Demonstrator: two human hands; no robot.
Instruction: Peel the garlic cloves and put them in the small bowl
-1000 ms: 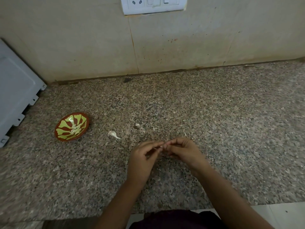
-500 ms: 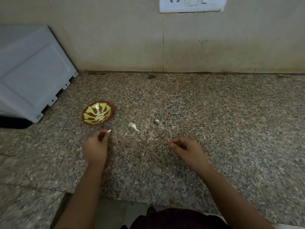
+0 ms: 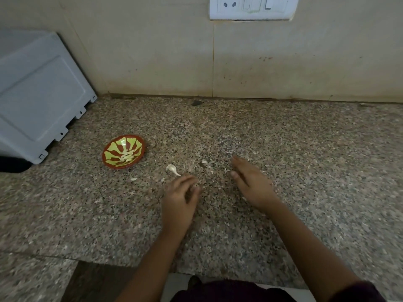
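A small red bowl [image 3: 123, 151] with a yellow-green pattern sits on the granite counter [image 3: 305, 171] at the left, with several peeled cloves [image 3: 127, 157] inside. One unpeeled white garlic clove [image 3: 172, 169] lies to the right of the bowl. My left hand [image 3: 180, 198] hovers just below that clove, fingers loosely curled, holding nothing visible. My right hand [image 3: 250, 182] lies further right with straight fingers on the counter, blurred by motion. Small bits of peel [image 3: 133, 179] are scattered around.
A grey appliance [image 3: 37, 94] stands at the far left against the tiled wall. A white switch and socket plate [image 3: 250, 7] is on the wall above. The counter's front edge [image 3: 196, 271] runs close to my body.
My left hand carried a peeled clove toward the bowl and has come back to the right, now holding nothing. My right hand has opened out from a pinch and moved forward.
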